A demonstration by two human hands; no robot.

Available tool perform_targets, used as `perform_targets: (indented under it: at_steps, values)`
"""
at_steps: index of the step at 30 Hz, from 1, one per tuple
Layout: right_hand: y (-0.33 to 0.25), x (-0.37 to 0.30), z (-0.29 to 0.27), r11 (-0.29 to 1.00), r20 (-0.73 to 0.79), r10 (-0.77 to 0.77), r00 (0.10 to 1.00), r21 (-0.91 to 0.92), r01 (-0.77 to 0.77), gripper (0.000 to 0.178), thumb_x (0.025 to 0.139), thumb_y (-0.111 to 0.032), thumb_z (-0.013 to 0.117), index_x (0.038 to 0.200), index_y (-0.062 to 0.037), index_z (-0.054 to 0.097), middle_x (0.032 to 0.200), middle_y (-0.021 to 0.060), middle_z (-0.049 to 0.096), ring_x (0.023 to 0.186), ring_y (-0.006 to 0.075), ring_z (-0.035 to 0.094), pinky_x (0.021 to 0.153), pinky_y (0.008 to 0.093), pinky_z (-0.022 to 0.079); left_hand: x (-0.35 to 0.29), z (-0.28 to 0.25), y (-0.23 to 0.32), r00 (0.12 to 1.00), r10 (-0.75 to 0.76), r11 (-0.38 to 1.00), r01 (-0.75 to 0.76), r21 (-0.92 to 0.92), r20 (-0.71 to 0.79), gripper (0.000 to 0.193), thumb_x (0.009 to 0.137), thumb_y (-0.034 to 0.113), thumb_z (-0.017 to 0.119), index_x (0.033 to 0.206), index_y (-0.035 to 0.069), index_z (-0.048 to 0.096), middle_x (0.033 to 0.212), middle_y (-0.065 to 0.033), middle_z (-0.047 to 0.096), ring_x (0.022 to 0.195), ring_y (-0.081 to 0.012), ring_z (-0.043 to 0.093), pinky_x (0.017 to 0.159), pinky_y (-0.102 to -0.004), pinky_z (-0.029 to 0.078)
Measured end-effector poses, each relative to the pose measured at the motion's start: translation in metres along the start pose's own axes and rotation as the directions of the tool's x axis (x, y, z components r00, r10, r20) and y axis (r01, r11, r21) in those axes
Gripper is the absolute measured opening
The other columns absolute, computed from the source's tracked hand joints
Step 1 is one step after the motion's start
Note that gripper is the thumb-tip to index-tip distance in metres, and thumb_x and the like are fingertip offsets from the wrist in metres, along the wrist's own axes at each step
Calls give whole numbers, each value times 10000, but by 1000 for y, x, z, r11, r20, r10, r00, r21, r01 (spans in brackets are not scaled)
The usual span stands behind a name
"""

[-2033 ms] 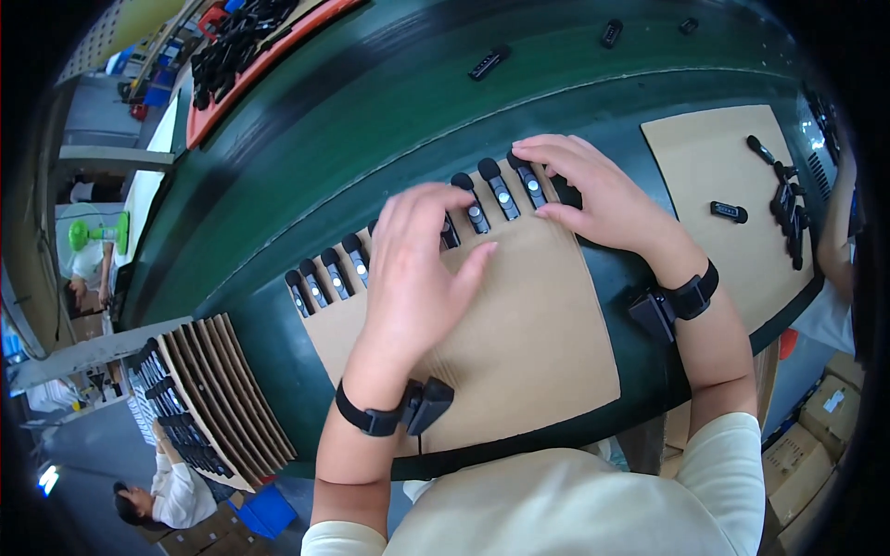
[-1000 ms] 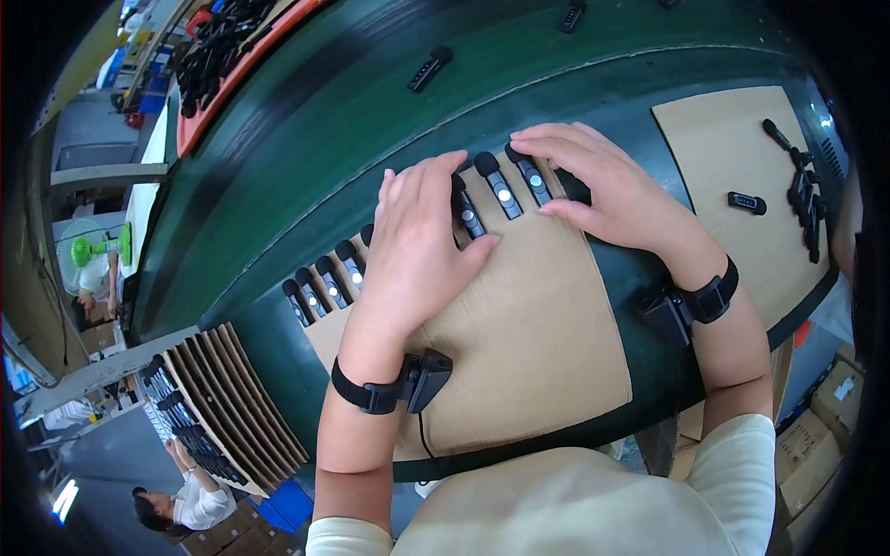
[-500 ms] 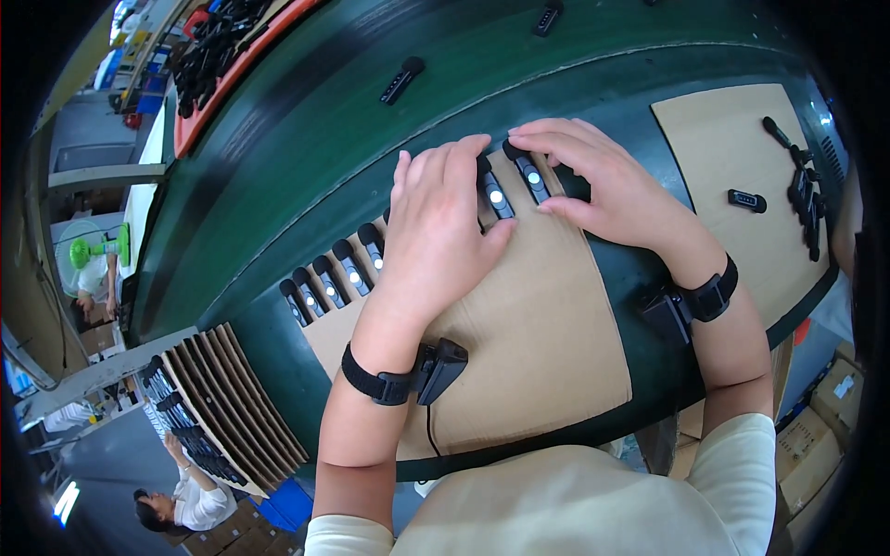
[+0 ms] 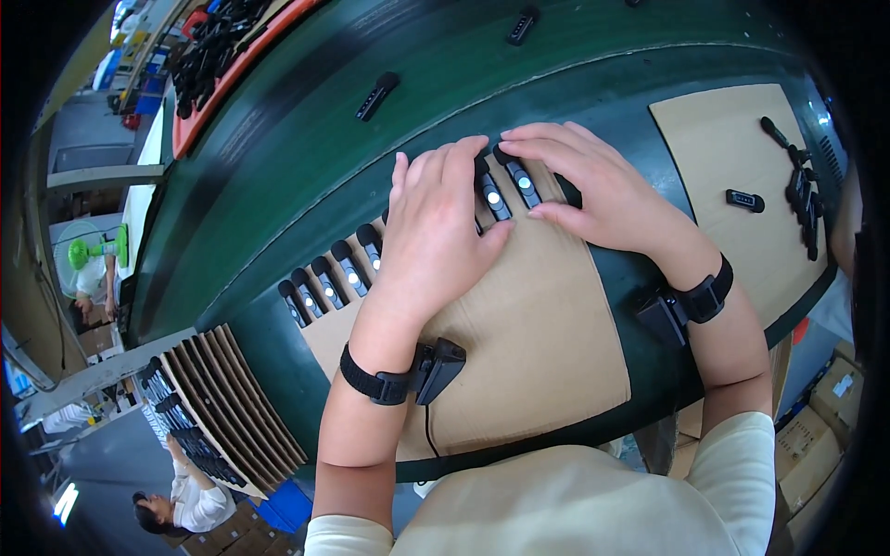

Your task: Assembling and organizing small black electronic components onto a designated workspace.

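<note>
Small black clip-on microphones with foam tops and lit white spots, such as this one [image 4: 350, 269], lie in a slanted row along the far edge of a cardboard sheet [image 4: 547, 343]. My left hand [image 4: 434, 218] bends over the middle of the row and hides several of them. Its fingertips reach the foam ends, and its thumb lies at the near end of another microphone [image 4: 494, 199]. My right hand [image 4: 598, 185] grips the rightmost microphone [image 4: 525, 185] lengthwise, fingertips at the foam and thumb at the near end. A narrow gap separates these two microphones.
Loose microphones [image 4: 378, 96] lie on the green belt [image 4: 306, 139] beyond. At right, another cardboard sheet [image 4: 714, 130] bears one microphone [image 4: 744, 200] and a black pile [image 4: 803, 199]. Stacked cardboard sheets [image 4: 232, 398] stand at left, near a person [image 4: 199, 500]. A red-rimmed tray [image 4: 199, 120] holds black parts.
My right hand has shifted slightly left, bringing the rightmost microphone closer to its neighbour. The loose microphones on the belt have drifted left. My left hand has hardly moved.
</note>
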State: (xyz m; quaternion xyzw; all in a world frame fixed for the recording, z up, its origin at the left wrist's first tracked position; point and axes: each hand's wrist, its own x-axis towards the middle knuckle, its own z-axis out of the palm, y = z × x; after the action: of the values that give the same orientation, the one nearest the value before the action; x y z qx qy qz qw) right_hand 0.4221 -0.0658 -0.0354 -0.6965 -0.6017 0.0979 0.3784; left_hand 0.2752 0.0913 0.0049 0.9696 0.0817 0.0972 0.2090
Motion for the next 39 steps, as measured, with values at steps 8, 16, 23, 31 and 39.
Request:
perform_targets:
  at_steps: [8, 16, 23, 31, 39]
  values:
    - [-4, -1, -4, 1000, -15, -6, 1000, -3, 6, 642, 724, -64, 744, 1326, -66, 522, 1377, 127, 494, 1225, 329, 496, 1031, 410, 412, -2, -3, 3, 999, -32, 997, 31, -74, -10, 699, 702, 165, 800, 1299, 21, 465, 1242, -187, 557, 1238, -377, 482, 1114, -570, 274]
    - [-18, 14, -21, 970, 58, 170, 984, 168, -178, 568, 789, -48, 705, 1326, -95, 528, 1376, 122, 491, 1156, 284, 556, 961, 367, 471, -6, -50, -30, 978, -195, 910, 151, -387, -76, 582, 761, 154, 759, 1252, -29, 505, 1175, -195, 610, 1159, -316, 571, 1030, -422, 429]
    - [29, 71, -39, 976, -45, 20, 999, -217, -29, 525, 832, -47, 681, 1330, -119, 532, 1369, 136, 486, 1173, 301, 547, 996, 381, 466, 24, -87, -104, 945, -324, 931, 308, -196, -54, 463, 800, 147, 733, 1190, -31, 560, 1133, -179, 641, 1077, -271, 622, 939, -360, 492]
    - [89, 141, -29, 844, -4, 94, 996, -530, -82, 333, 836, -151, 691, 1164, -172, 634, 1278, 133, 556, 1215, 347, 509, 1032, 425, 433, 52, -61, -158, 920, -391, 917, 391, 76, -22, 401, 841, 266, 707, 1114, -12, 613, 1056, -216, 664, 1017, -368, 635, 858, -412, 512]
    - [28, 132, -24, 978, -50, 51, 997, -202, -60, 213, 840, -211, 672, 994, -64, 651, 998, 130, 673, 1001, 345, 618, 856, 440, 499, 36, -60, -160, 929, -347, 885, 369, 285, -126, 255, 854, 209, 693, 940, -12, 600, 871, -191, 651, 819, -318, 637, 730, -402, 499]
